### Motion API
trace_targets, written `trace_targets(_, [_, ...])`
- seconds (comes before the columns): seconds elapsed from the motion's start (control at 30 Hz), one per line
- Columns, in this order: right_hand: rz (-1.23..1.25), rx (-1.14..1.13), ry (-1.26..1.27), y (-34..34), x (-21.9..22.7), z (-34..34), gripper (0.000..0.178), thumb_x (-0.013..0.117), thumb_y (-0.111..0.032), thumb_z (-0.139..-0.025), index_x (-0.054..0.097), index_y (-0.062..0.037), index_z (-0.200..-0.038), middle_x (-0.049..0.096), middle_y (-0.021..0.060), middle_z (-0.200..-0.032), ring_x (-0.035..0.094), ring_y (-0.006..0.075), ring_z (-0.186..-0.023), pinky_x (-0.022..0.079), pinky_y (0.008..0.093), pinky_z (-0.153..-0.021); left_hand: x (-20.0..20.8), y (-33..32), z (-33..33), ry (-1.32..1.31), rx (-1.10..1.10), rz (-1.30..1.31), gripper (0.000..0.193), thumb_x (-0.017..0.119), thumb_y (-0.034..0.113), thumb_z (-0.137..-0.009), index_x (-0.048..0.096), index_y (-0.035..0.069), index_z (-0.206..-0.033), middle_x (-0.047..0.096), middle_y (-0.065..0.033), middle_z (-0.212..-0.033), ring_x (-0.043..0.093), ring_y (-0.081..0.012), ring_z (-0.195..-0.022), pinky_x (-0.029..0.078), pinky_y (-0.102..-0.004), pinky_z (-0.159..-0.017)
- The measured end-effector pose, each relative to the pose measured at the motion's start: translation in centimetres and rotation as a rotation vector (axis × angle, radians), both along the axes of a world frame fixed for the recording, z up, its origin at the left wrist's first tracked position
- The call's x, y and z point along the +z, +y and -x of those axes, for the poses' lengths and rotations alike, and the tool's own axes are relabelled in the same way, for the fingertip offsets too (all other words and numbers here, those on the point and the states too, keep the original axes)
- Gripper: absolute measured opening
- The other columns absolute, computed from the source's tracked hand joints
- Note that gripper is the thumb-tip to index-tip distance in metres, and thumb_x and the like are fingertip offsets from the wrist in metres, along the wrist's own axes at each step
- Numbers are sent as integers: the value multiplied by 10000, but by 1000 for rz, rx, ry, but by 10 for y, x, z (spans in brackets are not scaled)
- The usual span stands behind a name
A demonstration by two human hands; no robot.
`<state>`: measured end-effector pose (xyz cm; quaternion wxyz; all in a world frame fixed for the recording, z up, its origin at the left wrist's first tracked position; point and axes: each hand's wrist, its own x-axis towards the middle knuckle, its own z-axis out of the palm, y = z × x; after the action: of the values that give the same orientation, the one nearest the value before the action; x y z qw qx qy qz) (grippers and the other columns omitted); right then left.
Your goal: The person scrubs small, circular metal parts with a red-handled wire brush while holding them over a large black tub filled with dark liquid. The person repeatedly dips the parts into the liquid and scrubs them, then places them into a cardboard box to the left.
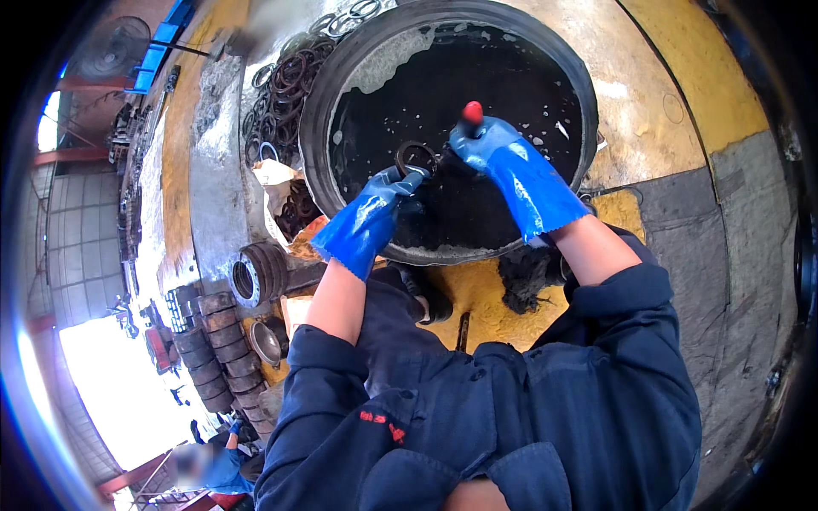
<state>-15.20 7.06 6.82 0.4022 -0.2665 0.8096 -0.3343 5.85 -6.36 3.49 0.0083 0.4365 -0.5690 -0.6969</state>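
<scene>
A wide round dark tub [318,119] of black liquid [426,81] with patches of foam stands before me. Over it, my left hand [373,204], in a blue rubber glove, pinches the near edge of a dark ring [417,143]. My right hand [503,157], gloved alike, is closed round a tool whose red handle end [473,111] pokes out above the fist. The fist is just right of the ring. The tool's other end is lost against the black liquid, so I cannot tell its kind or whether it touches the ring.
Many dark rings [294,81] lie heaped left of the tub, with an open sack [277,192] of more rings nearer. Thick round metal parts [260,274] and stacked cylinders [226,332] stand farther left. A person in blue [226,473] is at the lower left. A dark rag-like clump [521,281] lies below the tub.
</scene>
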Motion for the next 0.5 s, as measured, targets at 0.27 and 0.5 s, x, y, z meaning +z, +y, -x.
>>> trace_targets(0.27, [391, -118, -193, -4, -5, 6, 337, 697, -331, -998, 753, -50, -1176, 775, 106, -1027, 719, 154, -965, 565, 322, -909, -3, -11, 3, 68, 30, -71, 306, 701, 162, -1010, 670, 56, -1295, 749, -80, -1154, 728, -183, -955, 572, -302, -758])
trace_targets(0.5, [476, 4, -297, -10, -6, -20, 312, 710, -386, -970, 780, -113, -1105, 790, 113, -1008, 750, 233, -949, 572, 374, -893, -17, -8, 6, -45, -142, 111, 241, 673, 76, -992, 712, 42, -1227, 743, -53, -1056, 671, -131, -877, 534, -277, -713])
